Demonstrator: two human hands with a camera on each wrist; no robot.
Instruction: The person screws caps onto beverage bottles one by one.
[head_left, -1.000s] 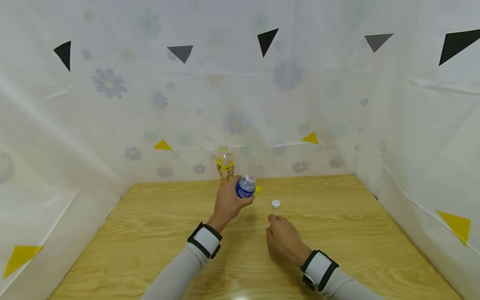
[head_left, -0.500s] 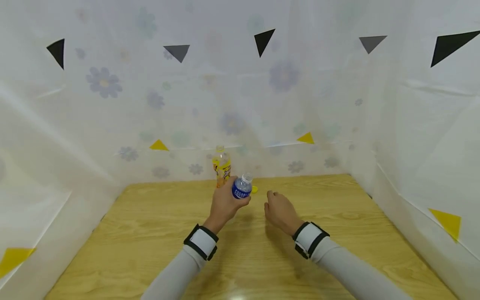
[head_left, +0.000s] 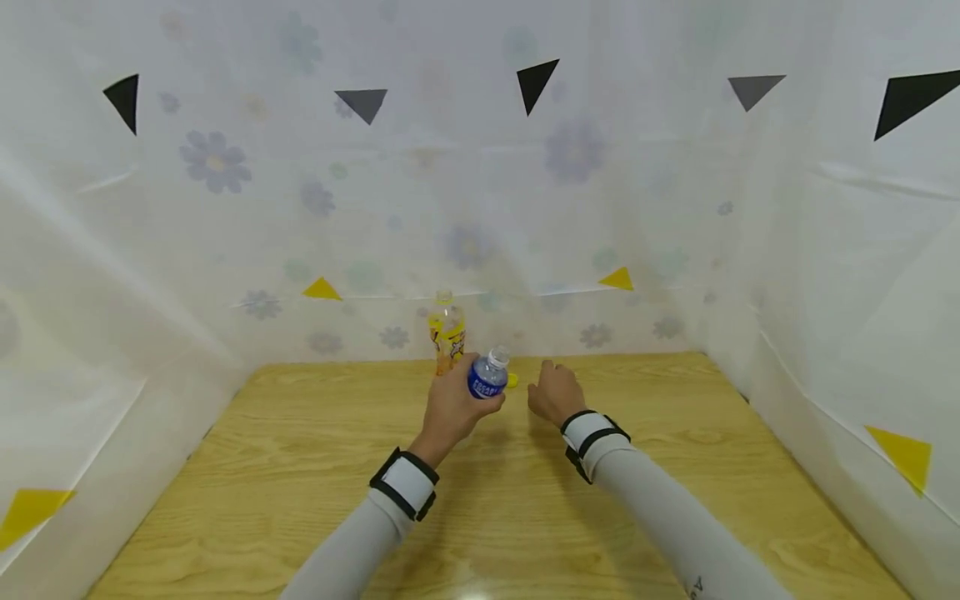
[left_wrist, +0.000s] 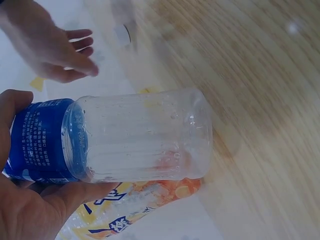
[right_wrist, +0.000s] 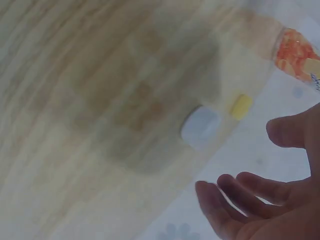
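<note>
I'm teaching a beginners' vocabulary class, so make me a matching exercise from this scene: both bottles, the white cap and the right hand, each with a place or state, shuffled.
1. Blue-label bottle
2. Yellow-label bottle
3. White cap
4. Right hand

A. Lies beside the yellow cap
B. Holds nothing
C. Gripped by the left hand
D. Stands near the back of the table

Pairs: 1-C, 2-D, 3-A, 4-B

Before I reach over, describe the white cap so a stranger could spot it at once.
On the wooden table, find the right hand near the far edge. In the right wrist view, the white cap lies close to that hand. Its white colour sets it apart from the yellow cap beside it.
</note>
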